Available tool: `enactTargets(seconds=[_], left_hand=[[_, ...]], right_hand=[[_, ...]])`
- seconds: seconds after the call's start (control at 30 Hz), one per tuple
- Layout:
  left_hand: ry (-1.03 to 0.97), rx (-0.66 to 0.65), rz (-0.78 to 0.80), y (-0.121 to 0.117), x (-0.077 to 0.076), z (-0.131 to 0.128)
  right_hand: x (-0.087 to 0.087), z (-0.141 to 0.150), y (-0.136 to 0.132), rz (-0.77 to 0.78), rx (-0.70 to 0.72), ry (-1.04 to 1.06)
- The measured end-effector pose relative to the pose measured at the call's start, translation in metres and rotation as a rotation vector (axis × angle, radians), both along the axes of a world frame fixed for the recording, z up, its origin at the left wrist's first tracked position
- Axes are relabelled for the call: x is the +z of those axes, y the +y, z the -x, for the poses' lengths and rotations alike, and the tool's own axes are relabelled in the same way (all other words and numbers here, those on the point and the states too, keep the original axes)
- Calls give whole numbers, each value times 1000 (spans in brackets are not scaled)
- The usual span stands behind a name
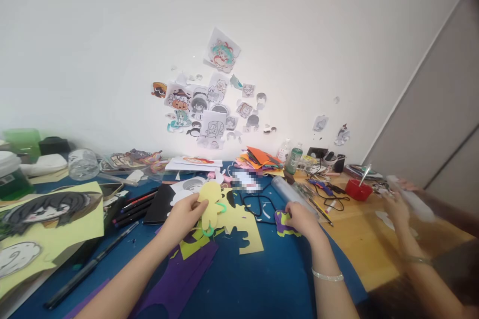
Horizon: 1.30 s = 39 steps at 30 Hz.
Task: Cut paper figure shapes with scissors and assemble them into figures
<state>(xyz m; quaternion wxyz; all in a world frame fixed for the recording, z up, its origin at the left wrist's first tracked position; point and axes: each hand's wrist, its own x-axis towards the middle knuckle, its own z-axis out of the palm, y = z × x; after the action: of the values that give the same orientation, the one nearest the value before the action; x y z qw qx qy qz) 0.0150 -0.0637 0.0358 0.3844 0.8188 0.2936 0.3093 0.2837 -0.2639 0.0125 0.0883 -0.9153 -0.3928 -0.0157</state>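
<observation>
Left hand (186, 213) pinches a pale yellow cut-out shape of thin craft foam (210, 203), thumb on top, fingers closed under its left edge; the piece is held just above the blue table cover (262, 279), over a larger yellow foam sheet with notched cut edges (239, 224). A small green loop, possibly a scissor handle, (220, 207) shows at the right edge of the cut-out; too small to tell for sure

Right hand (301, 219) lies palm down, fingers curled together, fingertips pressing a small purple and yellow-green foam scrap (282, 224) flat on the cover. Silver bangle (327, 275) on that wrist

Nearby: purple foam sheet (179, 279) under the left forearm, dark pens (132, 207) to the left, clear plastic roll (290, 192) behind the right hand. At far right another person's hand (394, 207) holds a white tube-like thing (411, 202), beside a red bowl (358, 190)

Judgement on handling: thin foam flexes, so the pinch is best kept near the edge being worked, with the piece close to the table for support. The scrap under the right fingers is light and will slide; flat pressure with several fingertips holds better than one. Keep both wrists clear of the loose offcuts
</observation>
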Motion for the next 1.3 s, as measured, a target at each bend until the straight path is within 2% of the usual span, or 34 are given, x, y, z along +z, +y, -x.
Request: enactTargets(seconds=[0.2, 0.33, 0.47, 0.53, 0.6, 0.73, 0.87, 1.17, 1.3], left_hand=[[-2, 12, 6, -2, 4, 1], [-14, 3, 37, -4, 6, 2], [12, -18, 49, -3, 6, 1], [19, -20, 48, -3, 6, 1], [16, -20, 46, -3, 5, 1], [35, -25, 31, -2, 3, 0], [65, -28, -2, 1, 0, -1], [29, -47, 1, 3, -3, -1], [61, -38, -12, 3, -4, -1]], right_hand=[[-4, -5, -12, -132, 51, 161], [8, 5, -25, -266, 162, 379], [17, 29, -31, -218, 297, 561], [12, 38, -30, -182, 312, 517], [3, 42, -27, -169, 265, 385], [-9, 29, -20, -180, 122, 169], [-10, 12, -14, -113, 14, 35], [-5, 8, -15, -97, 102, 17], [-2, 5, -18, -101, 39, -55]])
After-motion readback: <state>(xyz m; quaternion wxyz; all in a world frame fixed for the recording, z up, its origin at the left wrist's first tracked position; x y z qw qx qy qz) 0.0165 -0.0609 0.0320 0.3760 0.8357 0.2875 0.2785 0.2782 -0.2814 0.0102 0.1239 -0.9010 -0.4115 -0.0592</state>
